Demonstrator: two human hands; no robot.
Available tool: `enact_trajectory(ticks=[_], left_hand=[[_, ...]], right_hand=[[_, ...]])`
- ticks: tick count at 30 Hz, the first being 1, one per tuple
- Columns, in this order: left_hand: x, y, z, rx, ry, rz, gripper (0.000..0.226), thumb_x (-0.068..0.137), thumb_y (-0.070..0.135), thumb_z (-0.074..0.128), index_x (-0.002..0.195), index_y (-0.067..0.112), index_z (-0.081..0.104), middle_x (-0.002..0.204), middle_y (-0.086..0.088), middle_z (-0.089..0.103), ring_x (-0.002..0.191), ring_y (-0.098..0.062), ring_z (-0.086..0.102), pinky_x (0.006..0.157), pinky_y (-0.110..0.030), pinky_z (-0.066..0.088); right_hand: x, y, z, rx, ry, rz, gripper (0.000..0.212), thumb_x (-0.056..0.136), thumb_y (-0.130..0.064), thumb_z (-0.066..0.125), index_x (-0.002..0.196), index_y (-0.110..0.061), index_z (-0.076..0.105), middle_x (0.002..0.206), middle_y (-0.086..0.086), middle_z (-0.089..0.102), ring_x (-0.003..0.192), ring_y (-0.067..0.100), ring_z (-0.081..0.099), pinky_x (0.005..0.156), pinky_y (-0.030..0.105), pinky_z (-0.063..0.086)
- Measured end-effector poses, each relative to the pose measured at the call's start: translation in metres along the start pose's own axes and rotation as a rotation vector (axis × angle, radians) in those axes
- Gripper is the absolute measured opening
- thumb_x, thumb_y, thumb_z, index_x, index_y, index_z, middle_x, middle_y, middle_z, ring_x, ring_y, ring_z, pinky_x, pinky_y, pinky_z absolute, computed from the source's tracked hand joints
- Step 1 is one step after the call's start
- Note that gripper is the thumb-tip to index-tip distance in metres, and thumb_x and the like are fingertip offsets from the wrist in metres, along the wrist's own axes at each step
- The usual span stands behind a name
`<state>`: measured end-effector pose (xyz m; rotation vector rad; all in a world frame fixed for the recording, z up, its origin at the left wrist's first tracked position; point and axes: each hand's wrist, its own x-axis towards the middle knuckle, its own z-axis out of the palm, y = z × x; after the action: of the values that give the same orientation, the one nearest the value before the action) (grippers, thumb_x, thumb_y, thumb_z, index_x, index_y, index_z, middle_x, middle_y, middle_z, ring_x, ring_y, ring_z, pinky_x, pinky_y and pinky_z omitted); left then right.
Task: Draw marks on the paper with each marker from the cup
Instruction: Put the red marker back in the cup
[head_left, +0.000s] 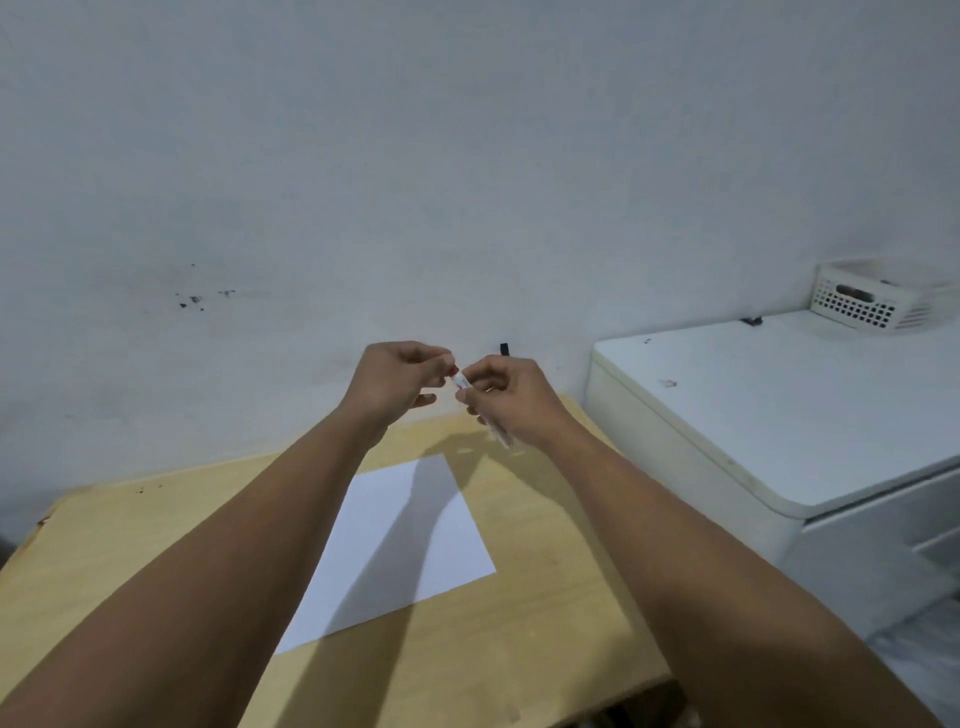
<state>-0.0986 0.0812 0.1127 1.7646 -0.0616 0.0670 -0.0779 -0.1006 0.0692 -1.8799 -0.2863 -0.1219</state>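
Two hands up: both raised over the far edge of the table (104, 551), well above the paper (400, 545).
Marker: clear/white barrel w/ red at the top end (461, 383), held in the air between the hands, not on the table.
Long axis: slanted, red end up and toward the left hand, tail end (506, 440) down and to the right, sticking out below the right palm.
Right hand (506, 397): clenched round the barrel, thumb + fingers wrapped.
Left hand (397, 376): fingertips pinched right at the red end, prob. on the cap; touching the marker tip-side.
Nearer hand to cap: left, so a pull along the axis, up-left, looks like the move.
Paper: flat, blank as far as I can see, partly in arm shadow.
Cup: can't see it; a dark bit (503, 349) pokes up behind the right hand, can't tell what.
Off to the side: white cabinet (779, 415) w/ a basket (867, 299).
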Motion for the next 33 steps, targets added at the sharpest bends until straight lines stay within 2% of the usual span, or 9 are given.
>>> enact_trajectory(ticks=[5,9,11,16,19,22,25,27,33], left_hand=[[0.055,-0.023,0.062,0.105,0.058,0.064,0.067,0.094,0.047,0.072,0.153,0.027,0.046,0.125,0.000,0.068,0.111,-0.017,0.068,0.098,-0.043,0.057],[0.085,-0.071,0.101,0.283,0.056,-0.032,0.104,0.077,0.052,0.086,0.161,0.023,0.030,0.153,-0.006,0.050,0.134,-0.025,0.055,0.108,-0.046,0.049],[0.095,-0.087,0.114,0.312,0.061,-0.067,0.116,0.070,0.054,0.090,0.161,0.018,0.027,0.155,-0.007,0.049,0.139,-0.028,0.051,0.111,-0.047,0.047],[0.103,-0.114,0.131,0.288,0.074,-0.024,0.068,0.062,0.038,0.097,0.105,0.043,0.044,0.094,0.024,0.054,0.088,-0.005,0.060,0.084,-0.035,0.053],[0.104,-0.123,0.135,0.242,0.075,-0.008,0.069,0.063,0.037,0.094,0.122,0.038,0.057,0.106,0.019,0.071,0.097,0.000,0.068,0.086,-0.038,0.061],[0.109,-0.132,0.137,0.219,0.087,0.016,0.078,0.062,0.043,0.088,0.133,0.032,0.058,0.114,0.014,0.075,0.101,-0.007,0.072,0.088,-0.044,0.061],[0.109,-0.132,0.137,0.236,0.093,0.031,0.075,0.065,0.042,0.088,0.132,0.032,0.057,0.115,0.012,0.075,0.101,-0.010,0.072,0.089,-0.045,0.061],[0.109,-0.131,0.137,0.243,0.084,0.036,0.073,0.069,0.039,0.089,0.133,0.030,0.056,0.115,0.012,0.075,0.102,-0.011,0.072,0.089,-0.044,0.060],[0.110,-0.126,0.137,0.304,0.083,0.045,0.074,0.075,0.034,0.091,0.138,0.021,0.054,0.119,0.005,0.073,0.105,-0.018,0.072,0.089,-0.040,0.060]], right_hand=[[0.066,-0.008,-0.080,-0.043,0.330,-0.082,0.025,0.094,-0.012,0.084,0.086,-0.032,0.069,0.080,-0.004,0.078,0.077,0.017,0.074,0.074,0.022,0.061],[0.107,0.018,-0.107,-0.069,0.429,-0.084,0.027,0.091,-0.018,0.084,0.082,-0.038,0.069,0.089,-0.012,0.075,0.092,0.028,0.079,0.092,0.052,0.067],[0.118,0.036,-0.104,-0.076,0.425,-0.057,0.028,0.092,-0.016,0.085,0.084,-0.036,0.067,0.087,-0.012,0.072,0.095,0.025,0.078,0.093,0.053,0.066],[0.127,0.079,-0.082,-0.140,0.306,0.061,0.018,0.091,-0.016,0.086,0.092,-0.024,0.070,0.083,-0.008,0.074,0.082,0.010,0.074,0.083,0.028,0.059],[0.126,0.093,-0.073,-0.171,0.256,0.126,0.020,0.091,-0.013,0.083,0.100,-0.024,0.069,0.083,-0.008,0.072,0.076,0.007,0.071,0.068,0.020,0.053],[0.131,0.092,-0.067,-0.160,0.232,0.143,0.029,0.092,-0.014,0.076,0.117,-0.024,0.066,0.087,-0.006,0.070,0.083,0.007,0.068,0.073,0.022,0.050],[0.142,0.077,-0.063,-0.214,0.140,0.198,0.009,0.093,-0.029,0.078,0.093,-0.021,0.076,0.086,-0.008,0.074,0.081,0.006,0.068,0.078,0.027,0.051],[0.153,0.072,-0.060,-0.321,0.048,0.262,0.030,0.086,-0.043,0.086,0.075,-0.017,0.076,0.078,-0.005,0.075,0.077,0.013,0.069,0.078,0.033,0.054],[0.166,0.054,-0.055,-0.542,0.041,0.273,0.030,0.079,-0.035,0.088,0.060,-0.020,0.071,0.070,-0.003,0.073,0.091,0.028,0.075,0.104,0.060,0.055]])
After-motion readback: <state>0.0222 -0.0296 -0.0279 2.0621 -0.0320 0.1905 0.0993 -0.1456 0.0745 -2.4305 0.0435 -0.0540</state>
